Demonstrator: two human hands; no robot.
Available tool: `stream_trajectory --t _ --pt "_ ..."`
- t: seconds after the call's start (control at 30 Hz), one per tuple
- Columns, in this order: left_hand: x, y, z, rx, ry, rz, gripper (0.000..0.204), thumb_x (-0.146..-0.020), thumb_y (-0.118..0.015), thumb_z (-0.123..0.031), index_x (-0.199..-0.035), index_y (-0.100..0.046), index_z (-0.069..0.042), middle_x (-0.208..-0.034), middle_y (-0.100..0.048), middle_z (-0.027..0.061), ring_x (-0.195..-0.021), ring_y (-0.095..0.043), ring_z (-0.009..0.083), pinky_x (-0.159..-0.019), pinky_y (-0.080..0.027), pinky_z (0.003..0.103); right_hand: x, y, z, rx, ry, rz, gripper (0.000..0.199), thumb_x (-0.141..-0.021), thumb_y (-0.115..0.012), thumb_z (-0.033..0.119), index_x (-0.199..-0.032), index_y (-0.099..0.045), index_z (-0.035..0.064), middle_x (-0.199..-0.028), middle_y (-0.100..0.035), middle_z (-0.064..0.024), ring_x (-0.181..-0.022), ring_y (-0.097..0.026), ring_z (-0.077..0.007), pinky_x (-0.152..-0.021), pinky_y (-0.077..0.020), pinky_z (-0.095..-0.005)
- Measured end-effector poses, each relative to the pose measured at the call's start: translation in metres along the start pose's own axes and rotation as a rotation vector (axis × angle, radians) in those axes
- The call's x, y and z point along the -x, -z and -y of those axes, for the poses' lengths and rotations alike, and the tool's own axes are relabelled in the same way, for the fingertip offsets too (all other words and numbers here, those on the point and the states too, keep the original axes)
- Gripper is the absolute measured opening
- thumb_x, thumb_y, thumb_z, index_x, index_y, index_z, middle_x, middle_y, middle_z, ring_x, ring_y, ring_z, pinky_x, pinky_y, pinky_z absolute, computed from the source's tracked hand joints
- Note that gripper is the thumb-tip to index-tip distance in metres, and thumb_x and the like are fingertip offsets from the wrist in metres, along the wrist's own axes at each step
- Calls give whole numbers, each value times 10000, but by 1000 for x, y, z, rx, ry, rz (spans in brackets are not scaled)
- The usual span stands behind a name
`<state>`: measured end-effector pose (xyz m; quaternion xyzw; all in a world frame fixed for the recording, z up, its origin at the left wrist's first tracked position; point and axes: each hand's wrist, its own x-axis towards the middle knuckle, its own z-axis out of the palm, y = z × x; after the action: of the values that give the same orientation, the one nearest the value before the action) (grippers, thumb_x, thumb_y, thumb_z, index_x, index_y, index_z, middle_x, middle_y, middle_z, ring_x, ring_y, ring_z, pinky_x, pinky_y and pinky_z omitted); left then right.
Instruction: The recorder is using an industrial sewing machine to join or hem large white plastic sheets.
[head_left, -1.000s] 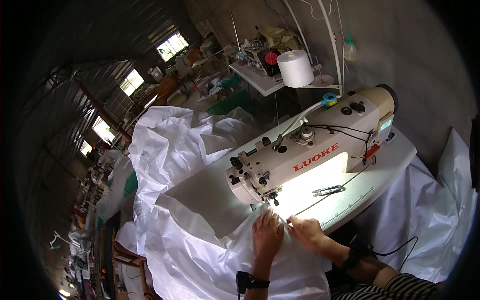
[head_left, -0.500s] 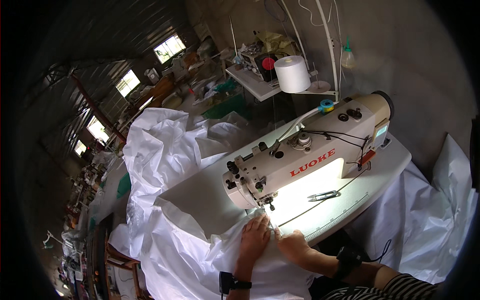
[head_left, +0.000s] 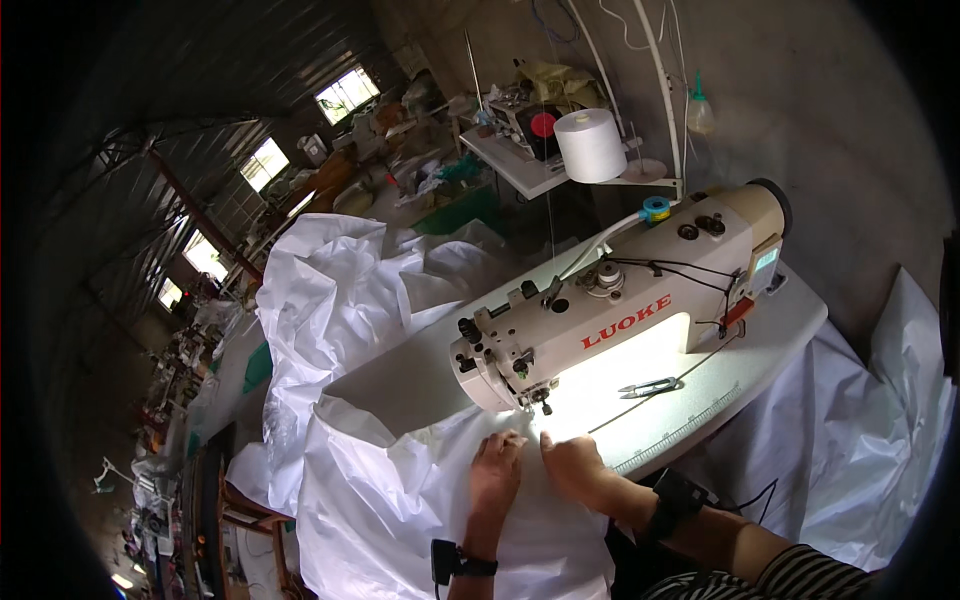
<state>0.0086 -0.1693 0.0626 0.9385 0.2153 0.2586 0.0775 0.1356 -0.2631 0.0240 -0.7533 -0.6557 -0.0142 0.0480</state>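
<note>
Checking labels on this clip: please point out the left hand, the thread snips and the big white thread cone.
left hand (head_left: 496,470), head view, back of the hand
thread snips (head_left: 648,385), head view, middle of the blades
white thread cone (head_left: 590,145), head view, its side

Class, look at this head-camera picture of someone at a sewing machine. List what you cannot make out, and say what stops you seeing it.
- Needle: too small, lost in the lamp's glare.
- Fabric under the left hand and right hand: covered by the hands; any seam is unclear.
- Small tool on the machine table: too small to tell its kind.
- Room at far left: dark, blurred towards the fisheye rim.
- Person's body: cut off by the lower edge.
</note>
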Motion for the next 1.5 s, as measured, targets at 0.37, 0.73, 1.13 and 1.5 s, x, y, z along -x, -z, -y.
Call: stream_trajectory --t 0.37,0.73,1.13,1.5 --pt "172 7 -203 75 481 85 725 -725 -810 -258 -1332 -466 -60 -1254 -530 195 -1049 -579 399 -848 -513 464 153 24 -60 -678 20 -294 180 -913 -640 250 -929 -711 86 -809 -673 -118 -712 -666 -268 -659 -523 -373" --pt "243 23 -172 265 970 -72 191 -954 -590 -91 -1002 -647 84 -975 -671 261 -891 -657 403 -747 -518 443 202 -15 -20 -962 -101 242 389 -905 -650 412 -1145 -665 106 -884 -697 -119 -776 -677 -293 -716 -537 -374" --pt "213 97 -196 46 594 -41 65 -868 -660 5 -924 -636 27 -816 -650 170 -635 -620 315 -573 -503 381 219 -17 16 -1793 209 208 149 -934 -669 136 -985 -600 14 -938 -693 -85 -892 -663 -156 -807 -531 -314" --pt "235 61 -199 775 907 41 229 -999 -547 -101 -1114 -585 93 -924 -679 146 -727 -630 183 -605 -512 282 237 32 44 -1005 879 2 142 -900 -571 173 -957 -638 61 -999 -641 -98 -869 -643 -267 -670 -521 -308"
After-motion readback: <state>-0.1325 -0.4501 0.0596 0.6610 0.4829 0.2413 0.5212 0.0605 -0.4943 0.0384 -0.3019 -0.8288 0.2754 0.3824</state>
